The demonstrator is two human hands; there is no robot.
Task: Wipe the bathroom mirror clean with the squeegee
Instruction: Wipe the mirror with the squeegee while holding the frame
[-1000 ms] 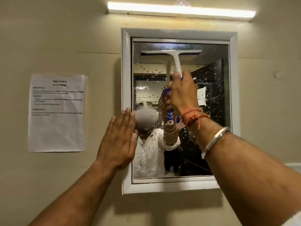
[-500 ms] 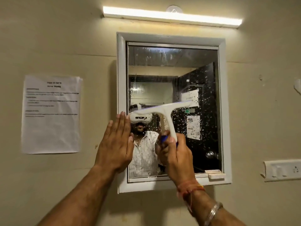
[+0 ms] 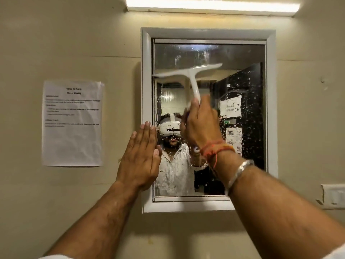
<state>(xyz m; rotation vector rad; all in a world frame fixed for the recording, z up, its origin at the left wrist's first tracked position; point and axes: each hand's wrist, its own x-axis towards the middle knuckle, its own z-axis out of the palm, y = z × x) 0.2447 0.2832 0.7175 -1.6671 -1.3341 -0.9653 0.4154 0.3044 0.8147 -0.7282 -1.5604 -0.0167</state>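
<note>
A wall mirror in a white frame hangs straight ahead, its glass spotted with water drops, thickest on the right half. My right hand grips the handle of a white T-shaped squeegee. Its blade lies tilted across the upper left part of the glass, left end lower and near the frame's inner edge. My left hand rests flat, fingers together and pointing up, on the frame's left side and the wall beside it. It holds nothing.
A printed paper sheet is stuck on the wall left of the mirror. A tube light runs above the frame. A white switch plate sits at the right edge. The mirror reflects a person and a dark door with papers.
The squeegee went from the top of the glass down to its lower half, and now it is back up in the upper left part. My left hand stayed on the frame.
</note>
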